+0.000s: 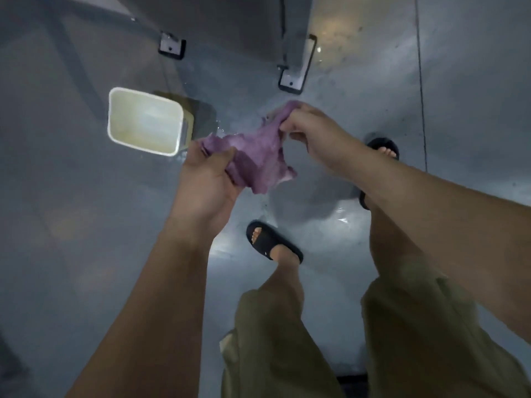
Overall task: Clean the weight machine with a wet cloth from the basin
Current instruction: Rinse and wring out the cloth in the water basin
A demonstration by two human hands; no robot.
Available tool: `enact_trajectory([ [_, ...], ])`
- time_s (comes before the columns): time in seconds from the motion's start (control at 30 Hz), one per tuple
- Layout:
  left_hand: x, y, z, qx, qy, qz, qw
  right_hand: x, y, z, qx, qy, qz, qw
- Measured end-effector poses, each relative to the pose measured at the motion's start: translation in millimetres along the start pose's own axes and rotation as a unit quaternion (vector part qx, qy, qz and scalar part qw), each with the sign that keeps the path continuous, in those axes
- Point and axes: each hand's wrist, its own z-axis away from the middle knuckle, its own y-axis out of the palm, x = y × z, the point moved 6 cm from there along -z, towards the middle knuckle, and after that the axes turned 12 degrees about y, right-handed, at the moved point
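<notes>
Cloth (255,156), purple and wet-looking, hangs stretched between both hands above the grey floor (86,225). Left hand (207,182) grips one bunched end, fingers curled round it; right hand (310,133) pinches the other end. Basin (145,120), pale and square, sits on the floor just left of the cloth. Machine feet (291,81) stand beyond. Black sandals (273,239) below.

Purple cloth (258,152) hangs stretched between both hands, just right of the pale square basin (145,122) on the wet grey floor (71,196). Left hand (207,182) grips the end nearer the basin; right hand (313,136) pinches the far end in its fingers (293,120). Two machine foot plates (171,45) sit beyond the basin.
</notes>
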Motion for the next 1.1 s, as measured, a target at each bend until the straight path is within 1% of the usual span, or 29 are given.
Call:
enact_trajectory([
  [0.1, -13, -75, 11, -0.048, 0.006, 0.001, 0.999, 11, 69, 2, 0.034, -0.022, -0.016, 0.999],
  [0.2, -30, -143, 14, -0.098, 0.000, -0.007, 0.995, 27, 137, -3, 0.061, -0.040, 0.026, 0.997],
  [0.33, -30, -220, -5, -0.141, -0.027, -0.020, 0.989, 40, 207, -32, 0.030, -0.037, 0.119, 0.992],
  [0.4, -22, -253, -20, -0.154, -0.055, 0.014, 0.986, 45, 233, -53, 0.028, -0.037, 0.144, 0.989],
  [0.47, -12, -276, -36, -0.156, -0.065, 0.049, 0.984, 48, 249, -79, 0.016, -0.040, 0.174, 0.984],
  [0.6, 3, -314, -64, -0.156, -0.067, 0.017, 0.985, 44, 273, -138, -0.014, -0.024, 0.192, 0.981],
  [0.63, 8, -314, -66, -0.149, -0.073, 0.012, 0.986, 40, 273, -145, -0.021, -0.015, 0.191, 0.981],
  [0.7, 14, -325, -81, -0.153, -0.085, 0.009, 0.985, 40, 285, -172, -0.006, -0.005, 0.205, 0.979],
  [0.83, 32, -341, -135, -0.127, -0.070, -0.077, 0.987, 39, 301, -225, 0.021, 0.003, 0.215, 0.976],
  [0.97, 54, -371, -195, -0.173, -0.046, -0.170, 0.969, 37, 316, -279, 0.008, -0.010, 0.208, 0.978],
  [1.03, 64, -388, -225, -0.197, -0.031, -0.190, 0.961, 33, 322, -311, -0.010, -0.036, 0.216, 0.976],
  [1.1, 70, -407, -258, -0.213, -0.011, -0.211, 0.954, 29, 329, -340, -0.036, -0.057, 0.246, 0.967],
])
